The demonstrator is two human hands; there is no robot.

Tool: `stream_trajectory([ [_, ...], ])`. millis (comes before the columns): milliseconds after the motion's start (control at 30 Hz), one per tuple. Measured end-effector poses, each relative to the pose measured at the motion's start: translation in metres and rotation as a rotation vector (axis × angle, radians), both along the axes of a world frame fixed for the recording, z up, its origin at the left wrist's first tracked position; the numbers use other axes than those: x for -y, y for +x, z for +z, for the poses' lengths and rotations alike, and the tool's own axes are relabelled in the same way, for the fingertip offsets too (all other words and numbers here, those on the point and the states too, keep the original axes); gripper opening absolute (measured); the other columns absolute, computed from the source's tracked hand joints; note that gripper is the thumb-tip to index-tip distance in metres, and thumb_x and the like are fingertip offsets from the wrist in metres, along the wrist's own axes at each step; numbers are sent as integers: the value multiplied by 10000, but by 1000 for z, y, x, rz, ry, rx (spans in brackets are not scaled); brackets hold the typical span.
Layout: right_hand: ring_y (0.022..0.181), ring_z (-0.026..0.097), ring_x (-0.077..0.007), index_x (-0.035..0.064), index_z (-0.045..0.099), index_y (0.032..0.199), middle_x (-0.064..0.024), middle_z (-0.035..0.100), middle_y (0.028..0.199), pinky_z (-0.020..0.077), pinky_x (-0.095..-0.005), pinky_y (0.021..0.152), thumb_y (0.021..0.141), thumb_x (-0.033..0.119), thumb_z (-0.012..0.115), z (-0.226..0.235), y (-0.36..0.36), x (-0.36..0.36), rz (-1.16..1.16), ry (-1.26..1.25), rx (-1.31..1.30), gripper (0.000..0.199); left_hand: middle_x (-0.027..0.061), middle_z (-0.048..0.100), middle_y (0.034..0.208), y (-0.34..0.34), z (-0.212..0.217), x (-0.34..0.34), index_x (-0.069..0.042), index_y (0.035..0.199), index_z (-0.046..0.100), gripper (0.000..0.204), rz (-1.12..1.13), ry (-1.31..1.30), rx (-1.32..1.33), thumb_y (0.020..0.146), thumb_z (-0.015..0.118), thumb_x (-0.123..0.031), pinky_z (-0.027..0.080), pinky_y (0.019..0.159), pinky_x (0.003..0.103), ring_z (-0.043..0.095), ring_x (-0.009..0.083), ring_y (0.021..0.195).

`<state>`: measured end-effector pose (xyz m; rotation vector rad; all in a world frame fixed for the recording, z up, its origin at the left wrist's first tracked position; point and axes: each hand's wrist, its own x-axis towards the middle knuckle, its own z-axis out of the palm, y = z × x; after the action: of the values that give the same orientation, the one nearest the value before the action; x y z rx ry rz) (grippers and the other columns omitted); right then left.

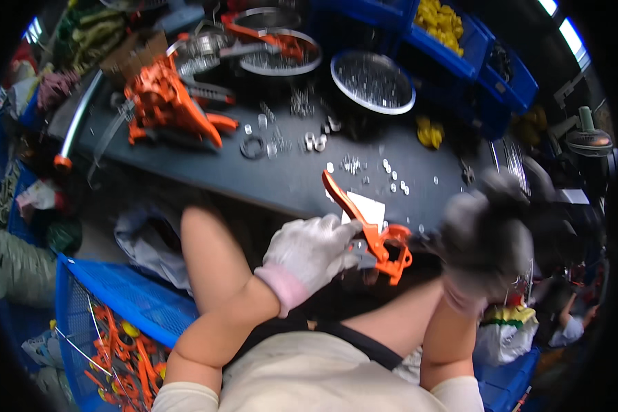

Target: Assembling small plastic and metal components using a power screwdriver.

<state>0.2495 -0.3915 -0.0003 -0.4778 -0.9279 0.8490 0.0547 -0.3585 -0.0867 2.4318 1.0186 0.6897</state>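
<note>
My left hand (312,253), in a white glove with a pink cuff, grips an orange hand tool (372,232) with a long handle and a metal part at its lower end. The tool is held just above the near edge of the dark workbench (206,175). My right hand (486,237), in a dirty grey glove, is blurred to the right of the tool; whether it holds anything cannot be made out. A small white card (366,206) lies on the bench behind the tool. Small metal rings and washers (393,180) are scattered beyond it.
A pile of orange tools (168,103) sits at the bench's far left. Round metal trays (372,81) of small parts stand at the back. Blue bins (453,41) hold yellow pieces. A blue mesh crate (120,323) with orange tools is at my lower left.
</note>
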Motion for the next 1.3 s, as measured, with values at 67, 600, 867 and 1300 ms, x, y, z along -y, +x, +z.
stream_trajectory([
  [67, 526, 537, -159, 11, 275, 1381, -185, 468, 1105, 465, -245, 469, 880, 136, 584, 22, 13, 25, 6, 222, 119, 602, 88, 606, 863, -8, 26, -13, -109, 1104, 621, 385, 103, 34, -81, 775, 682, -300, 487, 714, 355, 617, 259, 795],
  [600, 672, 559, -206, 98, 466, 1231, -138, 605, 1078, 450, -317, 587, 833, 82, 572, -34, 68, 125, -156, -44, -95, 413, 163, 657, 927, -162, 98, -309, -20, 973, 636, 464, 422, 41, -478, 695, 710, -385, 475, 777, 373, 634, 281, 883],
  [867, 596, 504, -169, 11, 316, 1317, -139, 478, 994, 480, -285, 550, 862, 92, 602, -68, 73, 109, -190, -133, -190, 544, 190, 510, 1268, -195, 83, -228, -40, 1206, 562, 744, 362, -73, -629, 593, 777, -403, 391, 996, 390, 489, 343, 1175],
  [1300, 545, 583, -199, -5, 329, 1302, -183, 540, 982, 509, -303, 487, 823, 119, 654, -59, 33, 102, -22, -187, -34, 593, 125, 556, 1023, -191, 136, -124, -66, 1020, 529, 546, 427, 567, -696, 528, 756, -135, 285, 1072, 436, 524, 300, 1066],
])
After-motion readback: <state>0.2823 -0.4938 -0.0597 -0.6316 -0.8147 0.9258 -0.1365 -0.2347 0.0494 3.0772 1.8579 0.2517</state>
